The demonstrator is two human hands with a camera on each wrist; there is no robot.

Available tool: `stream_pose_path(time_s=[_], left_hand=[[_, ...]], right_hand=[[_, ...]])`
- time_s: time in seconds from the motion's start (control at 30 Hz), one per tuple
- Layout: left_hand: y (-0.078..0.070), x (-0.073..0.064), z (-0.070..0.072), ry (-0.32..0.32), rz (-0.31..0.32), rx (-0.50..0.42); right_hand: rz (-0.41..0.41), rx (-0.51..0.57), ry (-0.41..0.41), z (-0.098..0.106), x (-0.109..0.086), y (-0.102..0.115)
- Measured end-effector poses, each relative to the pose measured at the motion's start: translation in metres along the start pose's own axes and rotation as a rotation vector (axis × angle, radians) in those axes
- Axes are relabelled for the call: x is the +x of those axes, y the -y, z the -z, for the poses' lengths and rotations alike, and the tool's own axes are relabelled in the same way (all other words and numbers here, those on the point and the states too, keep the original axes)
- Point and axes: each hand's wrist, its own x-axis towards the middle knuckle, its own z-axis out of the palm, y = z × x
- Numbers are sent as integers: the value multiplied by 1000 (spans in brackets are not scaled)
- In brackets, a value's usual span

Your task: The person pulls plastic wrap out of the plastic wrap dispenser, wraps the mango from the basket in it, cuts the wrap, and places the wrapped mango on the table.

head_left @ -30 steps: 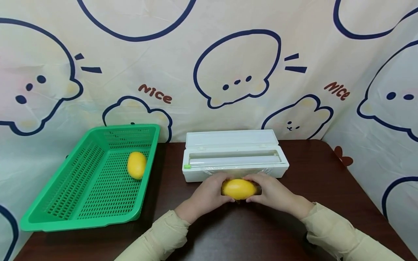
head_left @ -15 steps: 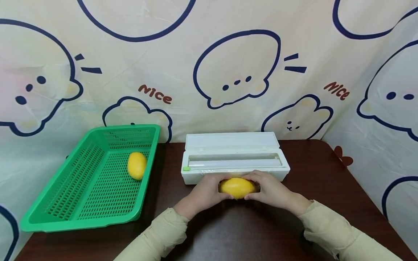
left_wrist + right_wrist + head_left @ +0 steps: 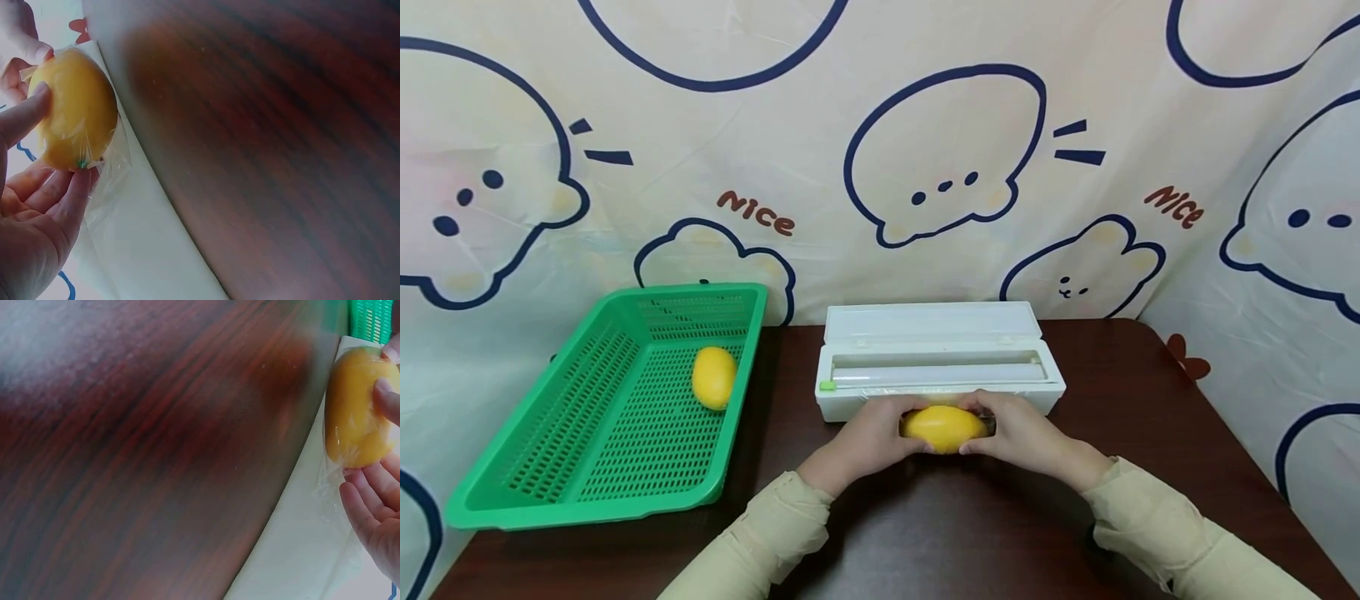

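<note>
Compared with one second ago, my left hand (image 3: 878, 432) and right hand (image 3: 1021, 432) have shifted slightly forward and left, the yellow fruit (image 3: 945, 429) moving between my fingers. The white box (image 3: 936, 346) beyond my fingertips now sits slightly nearer them. Film (image 3: 114, 167) creases beside my fingers, plain earlier, are now faint.

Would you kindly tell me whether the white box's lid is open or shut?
Open: the lid is tilted back, exposing the roll inside.
</note>
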Motion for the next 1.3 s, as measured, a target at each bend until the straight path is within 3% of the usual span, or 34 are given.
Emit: stream_pose_path(time_s=[0.4, 0.73, 0.93, 1.0, 1.07, 1.23, 1.3], left_hand=[[-3, -2, 0, 2, -40, 56], [-13, -14, -3, -10, -31, 186], [-20, -18, -4, -25, -78, 294], [-21, -20, -5, -60, -129, 356], [-23, -22, -6, -103, -218, 437], [-25, -26, -18, -216, -595, 664], [-24, -26, -22, -236, -678, 719]], right_hand=[[7, -11, 41, 5, 2, 1], [-4, -36, 75, 6, -4, 4], [7, -14, 84, 7, -6, 5], [11, -7, 84, 7, -7, 5], [12, -4, 85, 7, -7, 5], [-9, 16, 106, 9, -7, 5], [-18, 26, 112, 10, -7, 4]])
